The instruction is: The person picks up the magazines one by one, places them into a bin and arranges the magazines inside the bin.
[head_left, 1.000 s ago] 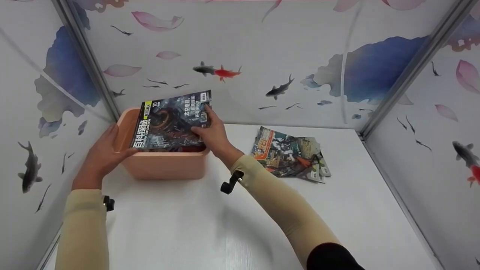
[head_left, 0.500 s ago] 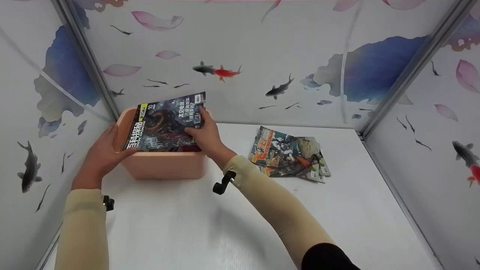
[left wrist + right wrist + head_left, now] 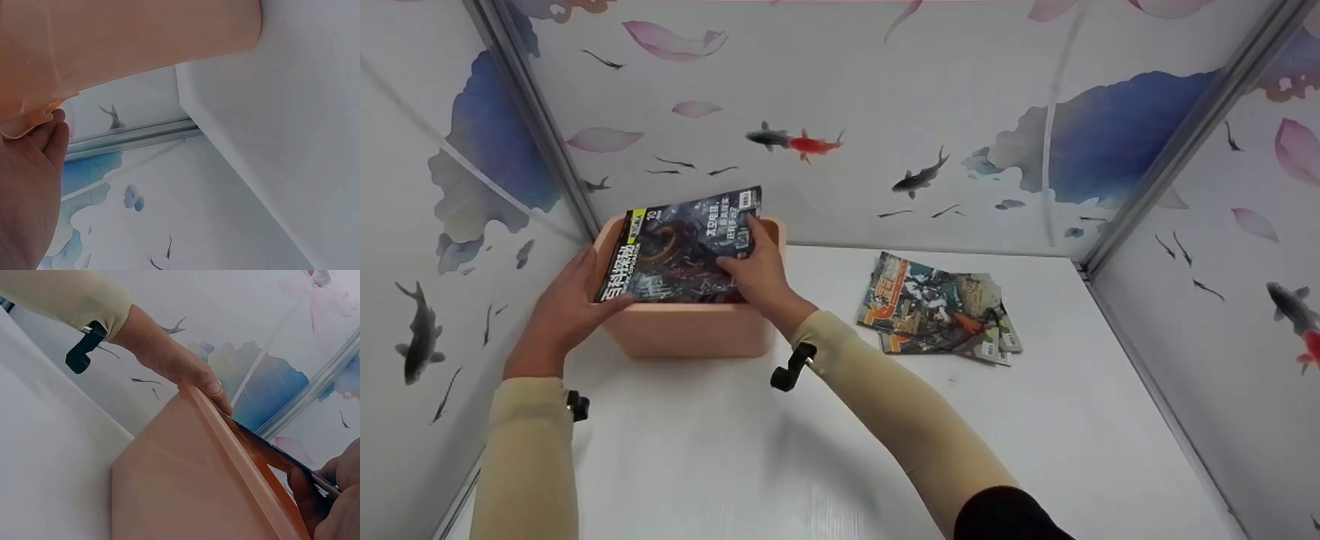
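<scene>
A magazine (image 3: 679, 247) with a dark, machine-like cover lies tilted across the mouth of the peach plastic bin (image 3: 690, 330) in the head view. My right hand (image 3: 765, 274) pinches its right edge, thumb on the cover and fingers underneath. At the bin's left front corner, my left hand (image 3: 559, 307) holds the rim. In the left wrist view its fingers curl at a lip of the bin (image 3: 129, 39). Seen edge-on in the right wrist view, the magazine (image 3: 270, 450) slants just over the rim. What lies deeper inside the bin is mostly hidden.
Several overlapping magazines (image 3: 937, 311) lie on the white table (image 3: 697, 450) right of the bin. Printed panels (image 3: 840, 202) with fish and petals enclose the table at the back and sides. A metal corner post (image 3: 540, 127) stands behind the bin.
My right hand has moved left and slightly down, carrying the magazine further over the bin toward my left hand. The left hand, the bin and the magazines on the table stay in place.
</scene>
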The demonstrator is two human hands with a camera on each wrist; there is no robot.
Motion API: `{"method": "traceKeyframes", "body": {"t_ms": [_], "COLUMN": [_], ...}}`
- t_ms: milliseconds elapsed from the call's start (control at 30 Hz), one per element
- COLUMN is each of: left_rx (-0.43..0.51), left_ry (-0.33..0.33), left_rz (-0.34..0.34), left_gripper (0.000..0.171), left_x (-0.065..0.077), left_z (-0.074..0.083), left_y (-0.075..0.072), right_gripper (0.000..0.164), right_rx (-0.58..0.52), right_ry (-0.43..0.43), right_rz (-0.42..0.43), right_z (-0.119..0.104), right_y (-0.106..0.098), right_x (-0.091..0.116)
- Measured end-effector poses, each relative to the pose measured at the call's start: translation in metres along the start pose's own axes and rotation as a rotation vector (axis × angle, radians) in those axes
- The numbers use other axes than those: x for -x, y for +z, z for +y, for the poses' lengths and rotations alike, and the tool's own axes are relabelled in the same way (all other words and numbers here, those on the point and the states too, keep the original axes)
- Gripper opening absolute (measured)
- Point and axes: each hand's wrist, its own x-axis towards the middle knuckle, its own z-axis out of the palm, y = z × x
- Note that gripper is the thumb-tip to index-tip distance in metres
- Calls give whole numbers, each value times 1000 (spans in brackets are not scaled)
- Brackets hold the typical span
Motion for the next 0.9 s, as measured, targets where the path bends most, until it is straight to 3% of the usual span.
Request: {"method": "traceKeyframes", "body": {"t_ms": [400, 900], "left_rx": [-16, -25], "left_ry": [43, 23], "left_rz": [3, -6], "left_gripper": [126, 125], "left_x": [-1, -5], "left_z": [-5, -7], "left_y": [-1, -1], "right_gripper": [89, 85], "right_rx": [79, 128], "right_ry": [32, 63], "right_rz": [-8, -20], "right_z": [-1, 0], "right_y": [9, 12], "right_x": [0, -2]}}
